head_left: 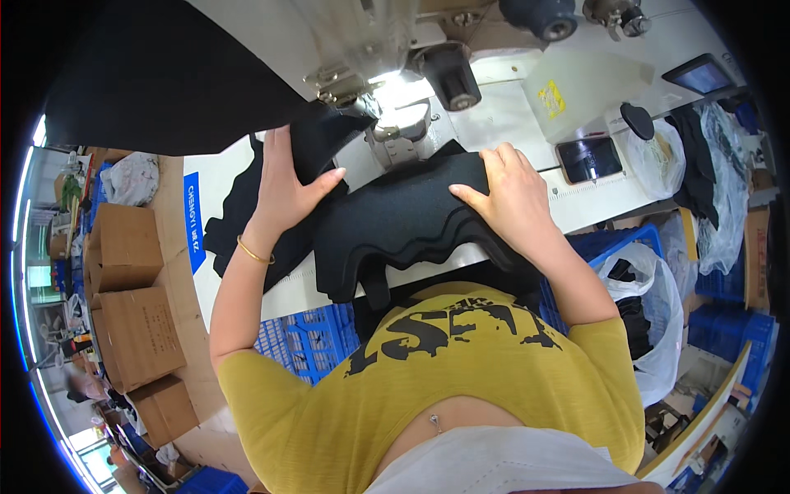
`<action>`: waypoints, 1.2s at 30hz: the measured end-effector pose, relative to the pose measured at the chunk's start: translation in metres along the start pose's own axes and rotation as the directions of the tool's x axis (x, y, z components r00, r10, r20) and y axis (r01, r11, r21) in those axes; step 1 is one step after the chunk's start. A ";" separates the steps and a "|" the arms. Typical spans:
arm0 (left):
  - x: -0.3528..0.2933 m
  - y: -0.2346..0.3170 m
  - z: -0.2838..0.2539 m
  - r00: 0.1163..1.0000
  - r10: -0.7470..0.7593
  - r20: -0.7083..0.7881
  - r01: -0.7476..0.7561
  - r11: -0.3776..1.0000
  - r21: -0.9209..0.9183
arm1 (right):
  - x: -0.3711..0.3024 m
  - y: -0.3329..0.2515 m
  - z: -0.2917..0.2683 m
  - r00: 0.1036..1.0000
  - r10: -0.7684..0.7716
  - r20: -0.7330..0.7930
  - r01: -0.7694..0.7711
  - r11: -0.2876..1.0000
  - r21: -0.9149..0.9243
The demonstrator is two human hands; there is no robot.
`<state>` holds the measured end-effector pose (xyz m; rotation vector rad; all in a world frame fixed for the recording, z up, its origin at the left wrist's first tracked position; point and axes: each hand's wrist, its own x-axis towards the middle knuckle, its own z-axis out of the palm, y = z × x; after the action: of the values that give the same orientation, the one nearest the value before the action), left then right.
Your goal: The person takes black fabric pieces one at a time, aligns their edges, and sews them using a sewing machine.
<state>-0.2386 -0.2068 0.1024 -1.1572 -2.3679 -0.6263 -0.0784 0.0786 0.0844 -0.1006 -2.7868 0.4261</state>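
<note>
black cloth (395, 210) at centre of frame, spread on a white table (588, 206); lower edge wavy, several layers visible there. left hand (284, 189), left of centre: open, fingers straight and pointing toward the top of the frame, thumb spread to the right, resting against dark cloth. right hand (518, 202), right of centre: on the right end of the black cloth, thumb on top, fingers bent near its upper edge; cannot tell whether it pinches the edge or only presses.

second dark piece (234, 226) just left of the left wrist, also wavy-edged, partly under the hand. thin gold bracelet (253, 252) on that wrist. sewing machine (280, 41) across upper centre, lamp lit, just above the cloth. large black shape (173, 82) fills upper left; nature unclear.

black phone (589, 159) flat on the table, upper right, clear bag (662, 165) near it; small screen (704, 76) farther toward the corner. yellow shirt (444, 354) at lower centre. blue crate (309, 337) below the table, left of the shirt; white plastic bag (671, 329) with dark contents, right of it. cardboard boxes (136, 337) stacked along the left side.
</note>
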 end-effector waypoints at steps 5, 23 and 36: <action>0.004 0.009 -0.007 0.987 -0.154 0.041 0.159 0.964 -0.213 | -0.001 0.002 0.005 1.000 -0.003 0.029 0.003 1.000 -0.004; 0.020 0.109 -0.043 0.969 0.128 0.211 -0.078 0.970 -0.229 | 0.001 -0.025 -0.037 0.983 0.118 -0.139 -0.026 0.844 0.535; 0.018 0.123 -0.026 0.928 0.108 0.357 0.103 0.845 -0.525 | -0.022 -0.036 -0.029 0.868 -0.183 -0.461 0.430 0.739 0.518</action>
<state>-0.1439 -0.1429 0.1587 -1.6403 -2.5806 -1.2245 -0.0488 0.0498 0.1144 0.3946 -2.0950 1.0616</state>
